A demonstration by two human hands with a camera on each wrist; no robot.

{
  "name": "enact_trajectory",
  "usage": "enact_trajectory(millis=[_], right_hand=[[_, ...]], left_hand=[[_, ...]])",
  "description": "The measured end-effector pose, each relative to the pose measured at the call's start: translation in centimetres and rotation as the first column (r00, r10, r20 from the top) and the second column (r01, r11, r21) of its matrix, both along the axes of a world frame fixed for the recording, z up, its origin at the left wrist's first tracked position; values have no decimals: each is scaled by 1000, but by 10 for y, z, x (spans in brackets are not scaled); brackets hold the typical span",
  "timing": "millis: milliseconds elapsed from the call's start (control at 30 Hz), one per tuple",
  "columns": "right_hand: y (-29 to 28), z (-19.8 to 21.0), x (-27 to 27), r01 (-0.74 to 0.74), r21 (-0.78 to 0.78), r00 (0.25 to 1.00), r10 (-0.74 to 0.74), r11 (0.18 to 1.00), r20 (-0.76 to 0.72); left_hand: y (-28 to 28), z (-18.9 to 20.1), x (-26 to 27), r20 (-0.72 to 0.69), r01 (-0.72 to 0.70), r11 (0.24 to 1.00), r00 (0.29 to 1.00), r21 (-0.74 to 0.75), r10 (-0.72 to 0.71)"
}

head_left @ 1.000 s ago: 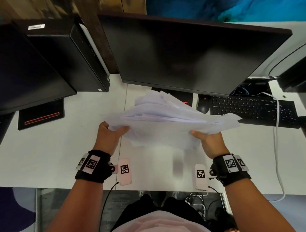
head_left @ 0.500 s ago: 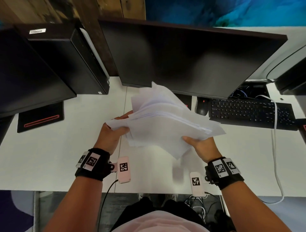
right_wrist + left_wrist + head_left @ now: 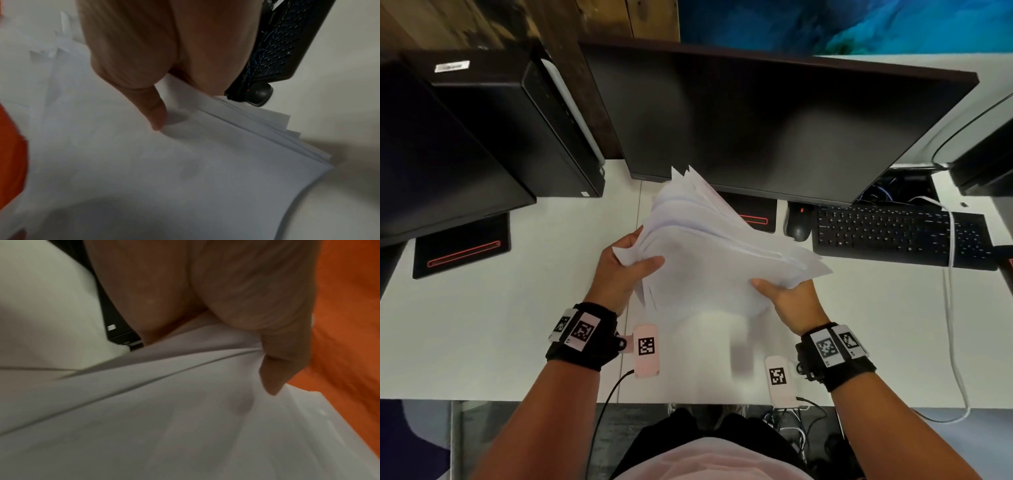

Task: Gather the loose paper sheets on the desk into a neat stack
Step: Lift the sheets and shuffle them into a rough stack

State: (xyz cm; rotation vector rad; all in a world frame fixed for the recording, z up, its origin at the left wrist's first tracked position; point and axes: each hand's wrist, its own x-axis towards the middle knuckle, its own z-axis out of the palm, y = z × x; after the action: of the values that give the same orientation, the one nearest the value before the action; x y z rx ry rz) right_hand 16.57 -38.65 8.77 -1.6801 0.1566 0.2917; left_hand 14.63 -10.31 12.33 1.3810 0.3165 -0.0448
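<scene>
A person's two hands hold a bundle of white paper sheets (image 3: 709, 260) in the air above the white tabletop (image 3: 482, 325), in front of a dark monitor (image 3: 774, 130). The left hand (image 3: 619, 274) pinches the bundle's left edge, thumb on top and fingers underneath; the left wrist view shows that thumb (image 3: 277, 369) creasing the top sheet. The right hand (image 3: 791, 298) pinches the near right corner the same way, its thumb (image 3: 152, 112) pressed onto the top sheet. The bundle is tilted, its far corner raised toward the monitor and its near edge hanging low, blurred, close to the tabletop. The sheets are gathered but not squared: corners fan out at the far end, and staggered edges show along the right side in the right wrist view. The step in hand appears to be aligning the collected sheets. The next move likely calls for standing the bundle on one edge and tapping it against the tabletop while both grips loosen enough to let the sheets slide level, then laying the stack flat. A black keyboard (image 3: 900, 236) and mouse (image 3: 798, 222) lie well apart to the right, clear of the working space.
</scene>
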Motion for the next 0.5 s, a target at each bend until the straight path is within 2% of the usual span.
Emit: enact_trajectory(millis=[100,200,267,333,400,500], right_hand=[[-12,6,0,4,-28,1000,-4,1000,6],[-18,4,-3,-117,-138,993,115,984,-18],[-15,3,-2,-137,-143,989,128,980,-67],[-15,-7,1,-163,-113,986,165,980,7],[-18,-16,2,-188,-95,979,195,977,65],[-13,-6,1,-183,-120,983,183,976,-14]], left_hand=[[8,8,-5,104,-67,984,993,167,50],[13,-4,-11,111,-113,941,990,319,82],[11,-17,-14,33,-108,956,994,273,103],[8,-23,-14,-32,-125,980,991,152,132],[7,-25,-13,-33,-137,986,989,95,141],[2,-10,-11,-9,-129,988,991,85,130]])
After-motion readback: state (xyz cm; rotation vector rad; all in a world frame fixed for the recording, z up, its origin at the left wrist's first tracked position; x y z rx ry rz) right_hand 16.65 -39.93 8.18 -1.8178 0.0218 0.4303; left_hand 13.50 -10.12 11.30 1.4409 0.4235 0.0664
